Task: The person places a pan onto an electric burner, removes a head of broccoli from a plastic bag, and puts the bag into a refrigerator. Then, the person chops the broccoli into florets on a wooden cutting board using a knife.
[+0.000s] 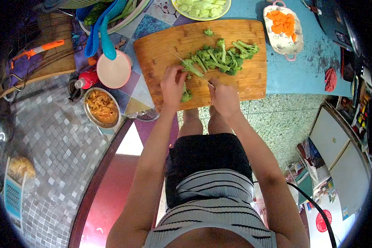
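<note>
On the wooden cutting board (161, 45), cut broccoli (219, 58) lies in a loose heap across the middle and right. My right hand (226, 97) is closed round the handle of a knife (208, 82), whose thin blade slants up and left beside a broccoli stalk (191, 67). The curled fingers of my left hand (172, 85) pinch that stalk at its left side. A broccoli floret (186, 96) lies by my left wrist, partly covered by the hand. One small broccoli piece (208, 32) sits apart near the board's far edge.
Behind the board stands a plate of sliced pale green vegetable (201, 8). Carrot slices (282, 22) fill part of a handled dish (291, 47) at right. Leftward are a pink-rimmed bowl (114, 70), a metal bowl of reddish food (102, 107) and a red bottle (88, 78).
</note>
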Action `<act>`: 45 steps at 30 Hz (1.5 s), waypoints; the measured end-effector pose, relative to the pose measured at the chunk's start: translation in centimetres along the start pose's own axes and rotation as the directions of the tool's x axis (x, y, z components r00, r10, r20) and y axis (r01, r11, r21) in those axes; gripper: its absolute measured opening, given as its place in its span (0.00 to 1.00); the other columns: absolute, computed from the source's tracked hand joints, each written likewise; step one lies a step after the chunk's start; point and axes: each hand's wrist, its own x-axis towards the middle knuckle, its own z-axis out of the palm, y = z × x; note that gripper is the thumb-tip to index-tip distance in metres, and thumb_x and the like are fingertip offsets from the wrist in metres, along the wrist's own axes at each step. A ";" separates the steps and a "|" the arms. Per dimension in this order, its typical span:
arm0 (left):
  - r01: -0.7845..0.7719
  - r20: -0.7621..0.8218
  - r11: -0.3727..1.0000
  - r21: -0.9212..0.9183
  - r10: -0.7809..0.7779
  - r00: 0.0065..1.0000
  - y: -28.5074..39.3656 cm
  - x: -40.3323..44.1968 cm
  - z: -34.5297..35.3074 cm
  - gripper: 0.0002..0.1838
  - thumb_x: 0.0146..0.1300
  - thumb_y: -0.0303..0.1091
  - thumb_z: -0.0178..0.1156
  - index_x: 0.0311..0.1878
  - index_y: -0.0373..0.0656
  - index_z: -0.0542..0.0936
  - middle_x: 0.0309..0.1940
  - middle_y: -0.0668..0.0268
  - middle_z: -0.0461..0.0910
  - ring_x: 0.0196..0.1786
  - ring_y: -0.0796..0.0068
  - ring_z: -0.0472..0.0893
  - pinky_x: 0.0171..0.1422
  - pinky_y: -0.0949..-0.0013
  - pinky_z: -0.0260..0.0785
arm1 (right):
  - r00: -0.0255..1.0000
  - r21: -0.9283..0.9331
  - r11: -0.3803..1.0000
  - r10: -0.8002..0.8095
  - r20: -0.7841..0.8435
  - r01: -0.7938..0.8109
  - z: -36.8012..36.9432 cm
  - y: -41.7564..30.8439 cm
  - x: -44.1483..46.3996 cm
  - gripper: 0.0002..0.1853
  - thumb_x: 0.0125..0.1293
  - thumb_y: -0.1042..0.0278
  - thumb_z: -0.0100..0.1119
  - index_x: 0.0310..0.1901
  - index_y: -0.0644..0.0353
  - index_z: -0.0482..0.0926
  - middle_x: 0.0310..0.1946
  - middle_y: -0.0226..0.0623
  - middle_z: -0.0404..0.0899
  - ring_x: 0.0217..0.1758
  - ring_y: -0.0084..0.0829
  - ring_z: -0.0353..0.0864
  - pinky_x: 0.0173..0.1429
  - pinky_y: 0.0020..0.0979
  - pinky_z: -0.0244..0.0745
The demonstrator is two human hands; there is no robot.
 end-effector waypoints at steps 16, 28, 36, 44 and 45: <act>-0.043 0.052 0.999 0.020 0.042 0.998 -0.6 0.9 0.0 0.10 0.49 0.22 0.60 0.37 0.36 0.76 0.35 0.54 0.75 0.40 0.51 0.75 0.43 0.59 0.69 | 0.999 -0.185 0.982 0.033 0.028 -0.027 3.1 -0.6 2.7 0.11 0.55 0.74 0.53 0.42 0.58 0.71 0.21 0.47 0.78 0.29 0.47 0.81 0.32 0.44 0.75; 0.333 -0.036 0.913 0.236 -0.335 0.942 1.7 -5.3 -3.0 0.24 0.53 0.40 0.65 0.48 0.38 0.69 0.42 0.54 0.76 0.44 0.53 0.76 0.49 0.59 0.68 | 0.997 0.116 0.992 0.056 -0.058 -0.049 1.2 -0.4 -0.3 0.09 0.61 0.65 0.52 0.41 0.58 0.75 0.24 0.52 0.77 0.30 0.52 0.78 0.34 0.48 0.73; 0.314 0.035 0.950 0.001 -0.314 0.949 2.3 -3.3 -2.6 0.19 0.48 0.27 0.65 0.44 0.38 0.71 0.39 0.55 0.72 0.45 0.52 0.72 0.49 0.57 0.65 | 0.997 -0.087 0.996 -0.002 0.075 0.009 4.1 1.0 0.4 0.11 0.61 0.61 0.53 0.37 0.60 0.77 0.23 0.51 0.77 0.28 0.52 0.78 0.35 0.48 0.73; 0.149 -0.081 0.985 0.087 -0.142 0.987 0.9 -3.0 -1.6 0.15 0.46 0.25 0.66 0.38 0.40 0.74 0.36 0.55 0.72 0.42 0.51 0.72 0.47 0.56 0.64 | 1.000 0.054 0.999 -0.003 -0.003 0.003 1.3 -0.5 -1.5 0.09 0.60 0.65 0.54 0.36 0.60 0.78 0.22 0.51 0.77 0.27 0.52 0.78 0.34 0.47 0.73; 0.156 -0.072 0.984 0.081 -0.150 0.986 0.8 -3.0 -1.6 0.14 0.46 0.25 0.66 0.37 0.40 0.74 0.36 0.55 0.72 0.42 0.51 0.72 0.47 0.56 0.64 | 1.000 0.056 0.998 -0.002 -0.004 0.002 1.4 -0.8 -1.8 0.09 0.60 0.65 0.54 0.36 0.60 0.78 0.22 0.51 0.77 0.27 0.52 0.78 0.34 0.47 0.73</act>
